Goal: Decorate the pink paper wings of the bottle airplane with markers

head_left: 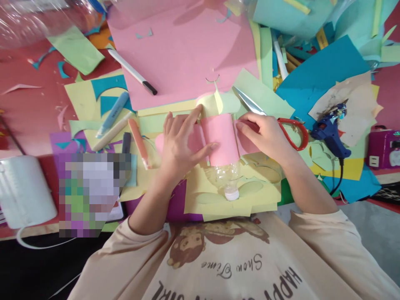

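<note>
Your shirt (234,250) read "Show Time" and "HAPPY", with more lettering cut off below; the blue marker's (114,112) print was too small to read.

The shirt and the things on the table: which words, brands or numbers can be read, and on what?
"Show Time": on the shirt, upside down.
"HAPPY" and "GIRL", partly cut off: on the shirt.
Blue marker: print too small to read.
Nothing else is readable.

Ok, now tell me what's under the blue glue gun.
Around the front end of the glue gun, ragged off-white paper shows. Whatever lies directly beneath its body is covered, so I can't tell.
</note>
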`<state>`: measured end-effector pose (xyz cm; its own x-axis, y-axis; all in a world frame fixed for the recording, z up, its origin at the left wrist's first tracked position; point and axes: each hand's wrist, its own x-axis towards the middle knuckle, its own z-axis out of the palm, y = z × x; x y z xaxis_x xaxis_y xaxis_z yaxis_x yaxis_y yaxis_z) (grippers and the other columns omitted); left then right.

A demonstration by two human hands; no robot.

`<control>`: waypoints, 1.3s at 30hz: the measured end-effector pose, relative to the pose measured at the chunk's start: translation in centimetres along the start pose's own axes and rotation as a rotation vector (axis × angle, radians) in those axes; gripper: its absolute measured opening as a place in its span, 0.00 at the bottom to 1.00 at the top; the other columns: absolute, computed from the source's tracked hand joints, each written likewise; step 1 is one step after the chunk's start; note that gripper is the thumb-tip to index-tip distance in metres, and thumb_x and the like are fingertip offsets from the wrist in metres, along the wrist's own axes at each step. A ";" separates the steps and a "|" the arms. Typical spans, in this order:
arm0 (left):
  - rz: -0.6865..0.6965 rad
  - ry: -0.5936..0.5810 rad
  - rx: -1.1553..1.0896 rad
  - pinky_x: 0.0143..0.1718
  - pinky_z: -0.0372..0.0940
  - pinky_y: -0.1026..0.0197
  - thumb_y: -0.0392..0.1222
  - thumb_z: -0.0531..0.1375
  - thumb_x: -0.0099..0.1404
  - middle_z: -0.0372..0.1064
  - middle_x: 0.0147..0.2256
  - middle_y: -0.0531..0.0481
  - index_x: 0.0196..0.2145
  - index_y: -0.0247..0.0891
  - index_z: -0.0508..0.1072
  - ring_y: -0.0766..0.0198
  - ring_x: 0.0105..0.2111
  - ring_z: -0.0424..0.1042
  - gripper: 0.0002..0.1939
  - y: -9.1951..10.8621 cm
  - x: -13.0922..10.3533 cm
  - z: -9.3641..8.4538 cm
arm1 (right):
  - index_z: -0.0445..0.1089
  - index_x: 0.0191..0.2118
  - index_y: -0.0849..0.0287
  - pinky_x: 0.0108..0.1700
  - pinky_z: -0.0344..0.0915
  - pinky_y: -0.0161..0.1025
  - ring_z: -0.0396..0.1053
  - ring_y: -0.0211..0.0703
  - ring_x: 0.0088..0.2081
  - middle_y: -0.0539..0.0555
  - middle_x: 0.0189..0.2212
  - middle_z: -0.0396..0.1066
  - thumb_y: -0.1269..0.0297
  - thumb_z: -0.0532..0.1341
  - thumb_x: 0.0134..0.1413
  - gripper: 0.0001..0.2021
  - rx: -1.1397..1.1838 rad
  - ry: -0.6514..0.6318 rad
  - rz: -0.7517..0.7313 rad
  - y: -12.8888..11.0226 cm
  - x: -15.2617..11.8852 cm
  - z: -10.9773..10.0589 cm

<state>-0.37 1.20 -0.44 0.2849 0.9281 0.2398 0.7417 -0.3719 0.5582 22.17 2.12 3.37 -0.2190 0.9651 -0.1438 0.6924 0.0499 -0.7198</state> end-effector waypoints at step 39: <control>-0.004 0.055 0.028 0.66 0.38 0.36 0.62 0.57 0.61 0.70 0.40 0.47 0.58 0.44 0.64 0.52 0.45 0.69 0.32 0.6 -0.1 0.0 | 0.72 0.35 0.53 0.29 0.64 0.38 0.74 0.39 0.31 0.49 0.31 0.77 0.62 0.56 0.58 0.07 0.789 -0.173 0.327 3.5 0.3 -6.7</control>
<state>0.05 0.92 -0.09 0.2490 0.9266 0.2817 0.7598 -0.3672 0.5366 29.14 4.33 5.30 -0.2380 0.8443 -0.4801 0.0739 -0.4771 -0.8757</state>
